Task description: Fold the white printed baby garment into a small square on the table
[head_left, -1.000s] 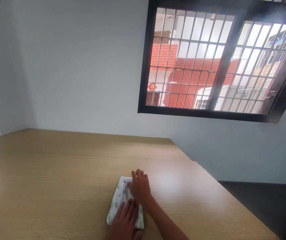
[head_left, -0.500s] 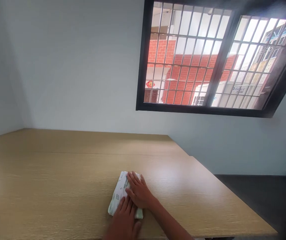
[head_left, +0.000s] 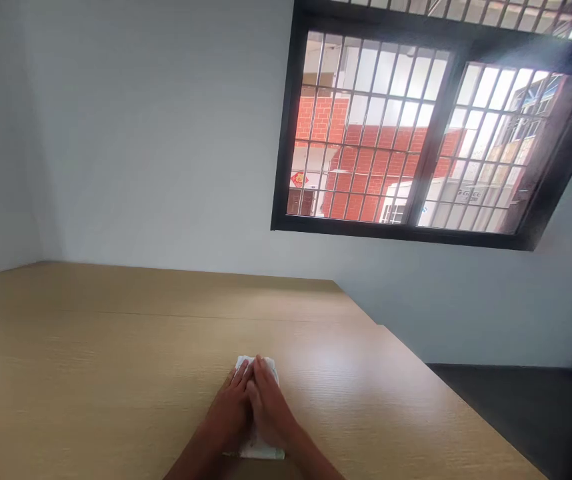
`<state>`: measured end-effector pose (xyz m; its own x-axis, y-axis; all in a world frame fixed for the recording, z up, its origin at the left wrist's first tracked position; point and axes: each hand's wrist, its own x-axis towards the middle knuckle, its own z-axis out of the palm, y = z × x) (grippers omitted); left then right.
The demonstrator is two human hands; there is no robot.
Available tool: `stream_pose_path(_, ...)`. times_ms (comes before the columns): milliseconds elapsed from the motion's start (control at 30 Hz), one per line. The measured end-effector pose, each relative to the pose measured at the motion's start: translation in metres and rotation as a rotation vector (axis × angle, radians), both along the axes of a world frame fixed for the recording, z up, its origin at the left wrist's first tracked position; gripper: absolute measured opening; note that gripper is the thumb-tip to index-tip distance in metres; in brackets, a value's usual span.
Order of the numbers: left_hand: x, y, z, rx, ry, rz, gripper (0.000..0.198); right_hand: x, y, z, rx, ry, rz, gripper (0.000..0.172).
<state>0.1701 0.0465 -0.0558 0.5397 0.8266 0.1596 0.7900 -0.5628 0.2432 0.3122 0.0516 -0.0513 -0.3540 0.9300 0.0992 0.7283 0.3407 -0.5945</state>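
A small folded white cloth (head_left: pixel 261 449) lies on the wooden table near its front edge. Most of it is hidden under my hands; only the far edge and a strip at the near end show. My left hand (head_left: pixel 231 408) lies flat on the cloth's left part, fingers stretched forward. Beside it, my right hand (head_left: pixel 270 408) rests on the right part with its fingers straight. The fingertips of both hands meet near the far end of the cloth.
The light wood table (head_left: pixel 116 373) stretches far to the left and back, with a seam across it. Its right edge slants down towards a dark floor (head_left: pixel 496 400). A pale wall (head_left: pixel 166 153) and a barred window (head_left: pixel 366 230) stand behind.
My left hand has slid forward and left on the cloth, alongside the right hand. The right hand has turned to point straighter ahead. The cloth's printed drawings are now covered, and the view has tilted up slightly.
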Motion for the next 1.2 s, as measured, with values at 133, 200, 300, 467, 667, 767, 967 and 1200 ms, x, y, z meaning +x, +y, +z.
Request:
stream_pose_path(133, -0.003, 0.001, -0.012, -0.029, 0.028, 0.034, 0.062, -0.002, -0.017, 0.008, 0.017, -0.339, 0.061, 0.067)
stream_pose_path(200, -0.016, -0.007, -0.011, -0.051, 0.034, 0.013, 0.059, 0.007, -0.024, 0.014, 0.001, -0.424, 0.045, 0.069)
stream_pose_path(300, -0.045, -0.018, -0.011, -0.097, 0.013, -0.02, 0.054, 0.029, -0.031, 0.019, -0.038, -0.496, 0.028, 0.073)
stream_pose_path(467, -0.069, -0.027, -0.019, -0.017, -0.107, 0.003, 0.045, 0.048, -0.038, 0.017, -0.038, -0.564, -0.136, 0.073)
stream_pose_path(667, -0.038, -0.034, -0.012, 0.056, -0.085, -0.104, 0.048, 0.013, -0.048, 0.027, 0.029, -0.434, 0.052, 0.064)
stream_pose_path(767, -0.04, -0.038, -0.011, 0.017, -0.043, -0.087, 0.052, 0.012, -0.049, 0.028, -0.032, -0.42, 0.102, 0.067)
stream_pose_path(967, -0.075, -0.057, -0.005, 0.002, 0.008, -0.083, 0.074, 0.047, -0.057, 0.022, -0.012, -0.448, 0.059, 0.068)
stream_pose_path(1200, -0.075, -0.073, -0.031, 0.071, 0.155, -0.202, 0.102, 0.056, -0.076, -0.008, 0.108, -0.297, 0.391, 0.059)
